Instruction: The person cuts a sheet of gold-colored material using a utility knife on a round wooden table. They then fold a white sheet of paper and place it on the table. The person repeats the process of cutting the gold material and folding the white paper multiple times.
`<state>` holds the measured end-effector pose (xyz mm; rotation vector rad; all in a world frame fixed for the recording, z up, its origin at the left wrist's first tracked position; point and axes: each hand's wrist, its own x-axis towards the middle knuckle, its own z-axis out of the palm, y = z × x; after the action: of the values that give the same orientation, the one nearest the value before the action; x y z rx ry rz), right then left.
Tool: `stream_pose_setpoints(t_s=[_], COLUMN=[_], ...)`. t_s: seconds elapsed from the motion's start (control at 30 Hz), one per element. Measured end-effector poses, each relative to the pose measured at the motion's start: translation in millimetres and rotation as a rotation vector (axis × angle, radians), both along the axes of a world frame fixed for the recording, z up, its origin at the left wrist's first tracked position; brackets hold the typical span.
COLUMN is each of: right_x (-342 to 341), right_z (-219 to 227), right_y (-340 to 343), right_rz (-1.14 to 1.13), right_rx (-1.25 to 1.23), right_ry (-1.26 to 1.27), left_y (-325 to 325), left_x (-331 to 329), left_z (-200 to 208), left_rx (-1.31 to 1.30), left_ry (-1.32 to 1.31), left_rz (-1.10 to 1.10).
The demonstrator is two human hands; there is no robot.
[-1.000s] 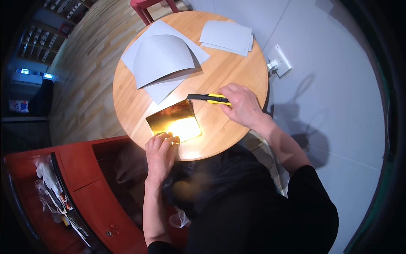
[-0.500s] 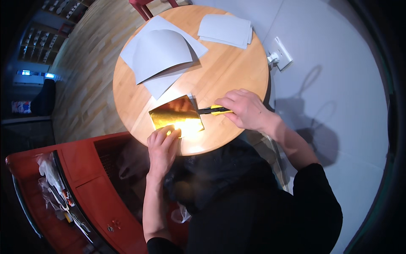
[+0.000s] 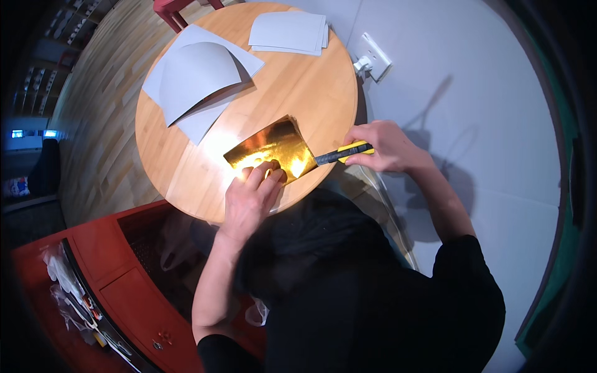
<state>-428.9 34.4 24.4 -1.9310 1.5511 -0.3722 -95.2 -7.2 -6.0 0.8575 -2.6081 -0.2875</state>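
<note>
right fingers (image 3: 359, 133) tight round cutter (image 3: 345, 153), left fingers (image 3: 255, 176) bent on gold sheet (image 3: 278, 135)

A person wore a black short-sleeved top (image 3: 373, 304), its broad, plain body spreading at five o'clock. The right sleeve (image 3: 463, 264), at four o'clock, ended near the elbow, as did the left sleeve (image 3: 225, 357), at seven. Both forearms were bare below the hems, down to an uncovered right hand (image 3: 387, 147) at two o'clock and left hand (image 3: 249, 202) toward nine.
</note>
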Motion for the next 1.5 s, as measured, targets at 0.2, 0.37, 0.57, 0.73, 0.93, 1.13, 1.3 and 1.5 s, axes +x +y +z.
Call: stream_pose_setpoints(t_s=[0.2,0.37,0.57,0.73,0.93,1.13,1.3,1.5], right_x=[-2.2,-9.6,-16.0,-3.7,-4.8,-5.1,7.9,3.5], right_z=[-18.3,-18.1,-18.8,-18.9,-22.2,-20.0,-25.7,-26.6], right_y=[3.0,10.3,15.4,8.7,14.9,33.4,32.0,36.7], right_rz=[0.008,0.032,0.033,0.067,0.032,-0.023,-0.026,-0.067], right_rx=[-0.066,-0.093,0.003,0.036,0.029,0.098,0.031,0.060], right_ry=[0.023,-0.017,-0.008,0.013,-0.024,0.121,0.087,0.050], left_y=[-41.0,-32.8,-20.8,-21.2,-22.0,-21.2,-21.4,-11.1], left_x=[-7.1,-24.5,-38.3,-39.5,-40.6,-38.5,-40.8,-44.8], left_z=[0.1,-8.7,-3.7,-0.7,-2.0,-4.7,-4.4,-10.9], left_rx=[0.011,0.125,0.171,0.054,0.086,0.077,0.073,0.059], left_ry=[-0.140,-0.113,-0.211,-0.307,-0.285,-0.302,-0.307,-0.282], left_rz=[-0.287,-0.356,-0.303,-0.258,-0.228,-0.218,-0.225,-0.165])
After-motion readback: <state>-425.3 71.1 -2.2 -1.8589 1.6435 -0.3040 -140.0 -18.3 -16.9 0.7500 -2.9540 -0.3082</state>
